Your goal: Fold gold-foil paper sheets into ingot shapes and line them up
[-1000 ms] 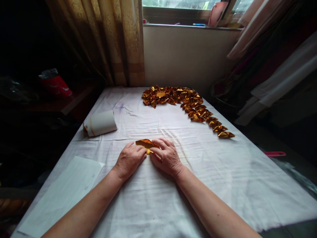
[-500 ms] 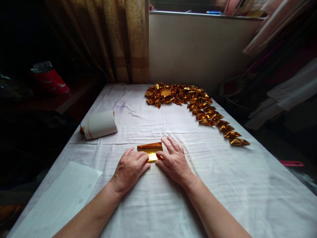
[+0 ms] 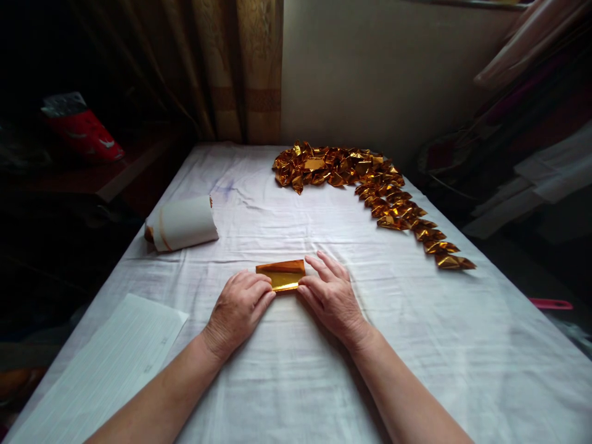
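Note:
A small sheet of shiny gold foil paper (image 3: 284,276) lies on the white cloth between my hands, with a crease along it and its near edge folded up. My left hand (image 3: 240,302) pinches the sheet's near left corner between thumb and fingers. At the near right corner, the thumb and index finger of my right hand (image 3: 333,298) close on the paper, while its other fingers stretch out over the cloth. Beyond them, many folded gold foil pieces (image 3: 333,165) lie heaped, trailing off in overlapping rows toward the right edge.
A white paper roll with a band round it (image 3: 185,223) lies at the left. Nearer me is a lined paper sheet (image 3: 124,351). The cloth-covered table (image 3: 287,382) ends at a wall and curtain (image 3: 250,80). A red packet (image 3: 86,132) stands left; clothes (image 3: 550,166) hang right.
Both hands have moved slightly apart along the near edge of the foil paper, baring more of it. The camera view has tipped a little downward.

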A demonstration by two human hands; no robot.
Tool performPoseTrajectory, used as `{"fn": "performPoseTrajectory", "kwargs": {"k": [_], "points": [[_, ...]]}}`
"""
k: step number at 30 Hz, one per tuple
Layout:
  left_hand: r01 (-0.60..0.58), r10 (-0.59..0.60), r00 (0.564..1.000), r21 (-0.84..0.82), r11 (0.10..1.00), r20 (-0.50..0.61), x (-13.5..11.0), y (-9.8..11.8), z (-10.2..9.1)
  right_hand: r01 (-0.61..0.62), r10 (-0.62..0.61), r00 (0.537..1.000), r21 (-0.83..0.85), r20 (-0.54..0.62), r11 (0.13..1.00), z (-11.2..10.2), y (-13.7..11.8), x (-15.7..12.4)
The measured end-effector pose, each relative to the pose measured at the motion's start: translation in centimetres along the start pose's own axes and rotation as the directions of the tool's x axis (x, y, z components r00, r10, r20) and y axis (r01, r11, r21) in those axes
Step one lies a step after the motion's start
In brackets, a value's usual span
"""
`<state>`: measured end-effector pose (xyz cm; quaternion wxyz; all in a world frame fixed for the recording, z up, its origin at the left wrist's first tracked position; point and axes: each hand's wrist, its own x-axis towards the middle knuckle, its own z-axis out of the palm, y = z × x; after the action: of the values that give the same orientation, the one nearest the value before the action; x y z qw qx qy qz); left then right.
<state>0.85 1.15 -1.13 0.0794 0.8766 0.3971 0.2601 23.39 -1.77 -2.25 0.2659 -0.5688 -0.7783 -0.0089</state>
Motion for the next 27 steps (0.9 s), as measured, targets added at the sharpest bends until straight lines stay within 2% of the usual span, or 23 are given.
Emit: {"fn": "performPoseTrajectory", "kwargs": {"k": [4,7,20,27], "points": [[0.130,-0.131,0.991,0.031,0.991,0.026,0.23,0.19,-0.34,-0.019,0.019,1.000,0.032,-0.002,0.999,0.34,0.16,0.04],[0.179,-0.182,0.983,0.087,0.980,0.035,0.26,0.29,-0.53,-0.030,0.029,0.999,0.047,0.014,0.998,0.57,0.19,0.02],[0.248,-0.249,0.968,0.024,0.969,0.037,-0.18,-0.20,-0.81,-0.085,0.085,0.996,0.091,0.003,0.992,0.52,-0.02,-0.10],[0.264,-0.266,0.963,0.053,0.963,0.032,-0.01,0.06,-0.79,-0.139,0.140,0.990,0.057,-0.012,0.989,0.75,-0.17,-0.11]]}}
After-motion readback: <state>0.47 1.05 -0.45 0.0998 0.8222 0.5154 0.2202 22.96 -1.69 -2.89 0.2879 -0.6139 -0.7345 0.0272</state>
